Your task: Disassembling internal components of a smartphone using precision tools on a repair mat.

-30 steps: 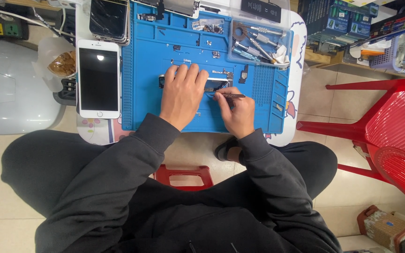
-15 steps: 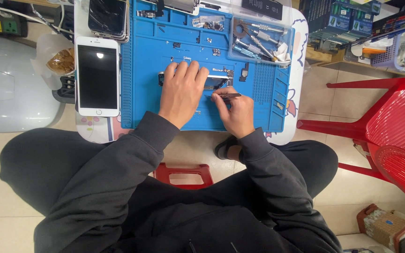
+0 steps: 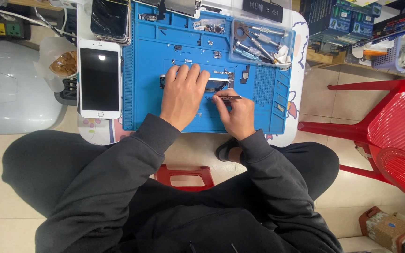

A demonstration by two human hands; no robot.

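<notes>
At frame centre, the left hand [image 3: 182, 96] lay flat, pinning a small phone part [image 3: 217, 85] to the blue mat [image 3: 146, 93]. The right hand [image 3: 236, 115] pinched tweezers [image 3: 225, 98] at it. Loose screws and brackets lay scattered above, suggesting disassembly was well underway but unfinished.

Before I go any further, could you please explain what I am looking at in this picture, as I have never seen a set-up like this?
There is no machine here: a person sits at a low white table, and a camera on their head looks straight down at their own two hands. The left hand lies flat on a small dark part, holding it down on a blue work mat. The right hand holds a thin tool, its tip pointed at that part. On the mat lie small loose pieces and a clear tray of tools. A white phone lies face up beside the mat, and a red chair stands to the right.
</notes>
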